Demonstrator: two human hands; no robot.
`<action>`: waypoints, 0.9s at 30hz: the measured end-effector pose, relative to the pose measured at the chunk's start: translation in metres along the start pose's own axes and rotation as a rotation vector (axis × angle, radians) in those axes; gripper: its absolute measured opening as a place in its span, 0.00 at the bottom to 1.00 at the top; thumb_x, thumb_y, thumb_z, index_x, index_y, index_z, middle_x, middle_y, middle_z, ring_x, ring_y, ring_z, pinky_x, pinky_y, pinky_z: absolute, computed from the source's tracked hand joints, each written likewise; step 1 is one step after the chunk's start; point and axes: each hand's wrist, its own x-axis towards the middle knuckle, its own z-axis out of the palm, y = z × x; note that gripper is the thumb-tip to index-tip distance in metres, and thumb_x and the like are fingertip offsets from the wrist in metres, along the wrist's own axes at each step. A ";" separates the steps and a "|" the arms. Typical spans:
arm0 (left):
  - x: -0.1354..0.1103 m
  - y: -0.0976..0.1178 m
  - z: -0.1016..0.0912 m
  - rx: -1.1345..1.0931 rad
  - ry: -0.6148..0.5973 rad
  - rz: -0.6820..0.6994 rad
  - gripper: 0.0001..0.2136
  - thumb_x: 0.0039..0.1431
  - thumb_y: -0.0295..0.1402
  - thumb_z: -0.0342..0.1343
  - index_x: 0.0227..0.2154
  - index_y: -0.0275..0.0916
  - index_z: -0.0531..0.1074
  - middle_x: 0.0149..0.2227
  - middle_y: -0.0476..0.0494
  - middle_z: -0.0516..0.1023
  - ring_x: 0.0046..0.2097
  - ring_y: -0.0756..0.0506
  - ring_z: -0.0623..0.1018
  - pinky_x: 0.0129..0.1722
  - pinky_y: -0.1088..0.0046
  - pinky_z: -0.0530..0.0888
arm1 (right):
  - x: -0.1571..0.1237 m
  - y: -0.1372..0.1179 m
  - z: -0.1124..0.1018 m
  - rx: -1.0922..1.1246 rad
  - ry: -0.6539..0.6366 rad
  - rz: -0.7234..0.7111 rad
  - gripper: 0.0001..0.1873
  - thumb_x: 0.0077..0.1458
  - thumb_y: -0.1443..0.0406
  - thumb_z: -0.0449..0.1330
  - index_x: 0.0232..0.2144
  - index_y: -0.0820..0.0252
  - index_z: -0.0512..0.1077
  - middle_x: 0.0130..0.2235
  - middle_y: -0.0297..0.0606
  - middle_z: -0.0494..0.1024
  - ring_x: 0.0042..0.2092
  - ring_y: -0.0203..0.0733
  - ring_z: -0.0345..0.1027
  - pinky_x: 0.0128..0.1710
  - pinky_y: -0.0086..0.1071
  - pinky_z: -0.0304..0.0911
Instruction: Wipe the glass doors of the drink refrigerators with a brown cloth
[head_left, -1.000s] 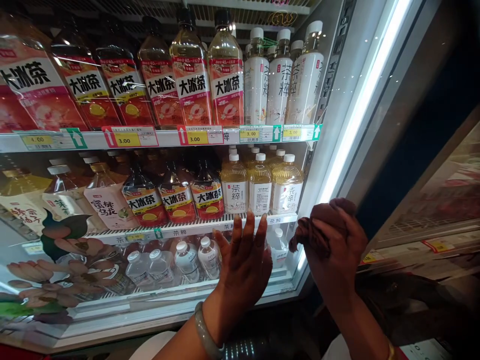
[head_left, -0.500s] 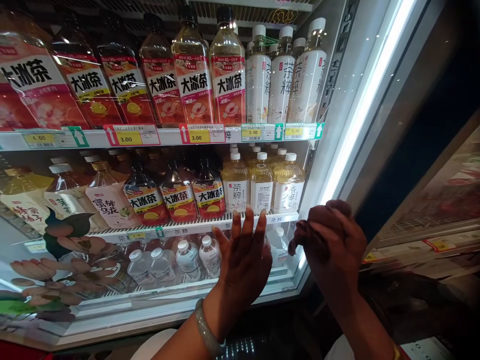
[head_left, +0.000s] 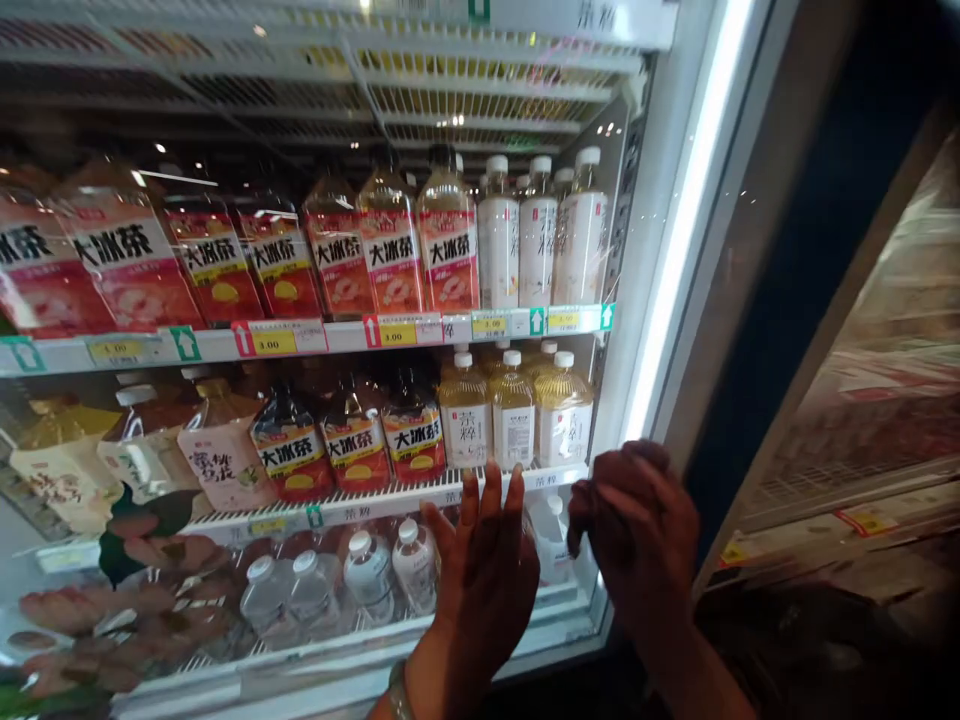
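In front of a lit drinks cooler's glass door (head_left: 525, 610) I see both my hands. My left hand (head_left: 484, 580) is raised with its fingers spread, holding nothing, a bangle (head_left: 399, 690) at its wrist. Whether its fingertips touch the glass I cannot tell. To its right, near the door's right edge, my right hand (head_left: 652, 540) is closed around a dark, crumpled cloth (head_left: 583, 515), part of which hangs from the fingers. Behind the hands stand pale yellow tea bottles (head_left: 512, 410) with white caps on the middle shelf.
Red-labelled iced tea bottles (head_left: 390, 245) fill the upper shelf, above a strip of price tags (head_left: 270, 340). Clear bottles (head_left: 367, 575) stand low down. A flower decal (head_left: 142, 570) covers the lower left glass. Right of the bright light strip (head_left: 682, 230) is a dark frame (head_left: 795, 250).
The view has tilted upward, so the shelves sit lower and more of the cooler's top shows. Both hands keep their poses, slightly lower in the picture, with the cloth still in the right.
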 end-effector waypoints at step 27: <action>0.161 0.031 -0.014 0.067 0.155 0.118 0.36 0.67 0.34 0.54 0.74 0.32 0.51 0.75 0.35 0.55 0.79 0.39 0.41 0.76 0.47 0.28 | 0.147 0.037 -0.025 -0.012 0.012 -0.234 0.20 0.59 0.63 0.67 0.54 0.53 0.75 0.66 0.47 0.68 0.68 0.61 0.61 0.63 0.62 0.68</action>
